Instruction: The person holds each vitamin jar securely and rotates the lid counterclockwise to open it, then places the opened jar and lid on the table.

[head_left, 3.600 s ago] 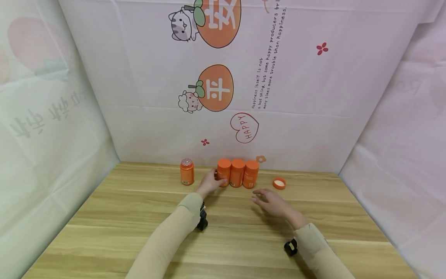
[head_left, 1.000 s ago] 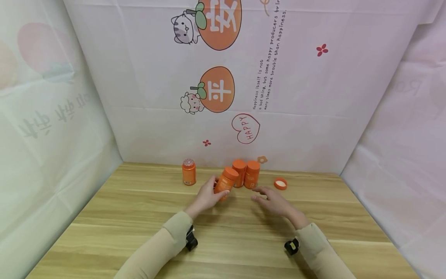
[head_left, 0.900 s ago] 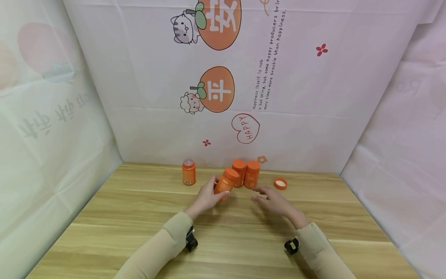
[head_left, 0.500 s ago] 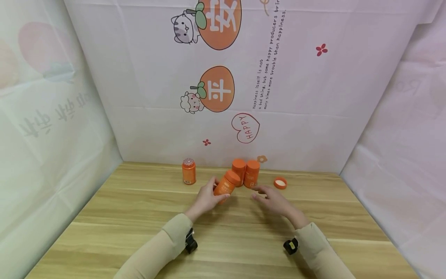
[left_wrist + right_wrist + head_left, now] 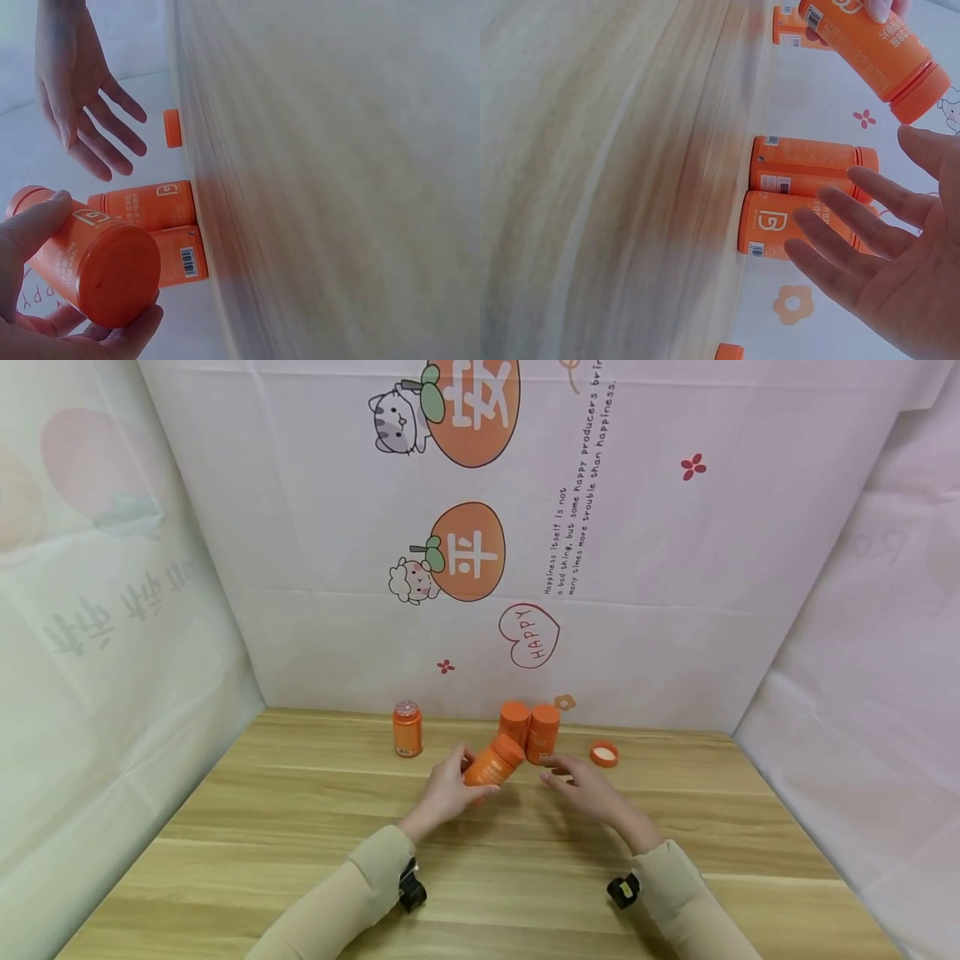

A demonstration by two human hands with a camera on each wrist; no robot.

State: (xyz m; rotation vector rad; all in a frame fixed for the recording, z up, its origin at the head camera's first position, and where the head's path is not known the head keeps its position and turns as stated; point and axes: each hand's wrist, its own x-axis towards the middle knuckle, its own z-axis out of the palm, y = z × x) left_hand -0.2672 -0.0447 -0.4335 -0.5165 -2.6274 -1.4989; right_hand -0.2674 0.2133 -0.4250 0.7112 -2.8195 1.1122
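My left hand [image 5: 444, 793] grips an orange lidded bottle [image 5: 492, 768], thumb on the near side and fingers behind it. It is held off the table, tilted so its lid leans toward the right hand; its round base [image 5: 120, 277] faces the left wrist camera. My right hand [image 5: 588, 789] is held just to the right, fingers spread and slightly bent, with nothing in it. In the right wrist view the thumb tip comes close to the held bottle's lid [image 5: 921, 94]. Behind stand two more orange lidded bottles, one [image 5: 514, 718] partly hidden by the held one, the other [image 5: 543, 735] beside it.
An orange bottle without a lid [image 5: 407, 735], silvery on top, stands at the back left of the wooden table [image 5: 495, 885]. An orange lid [image 5: 603, 754], pale inside showing, lies at the back right. White printed cloth [image 5: 637, 652] hangs behind and at both sides.
My left hand has taken the leftmost bottle out of the row of three and brought it nearer. Over the last second it tilts further right and lower. The right hand stays almost still.
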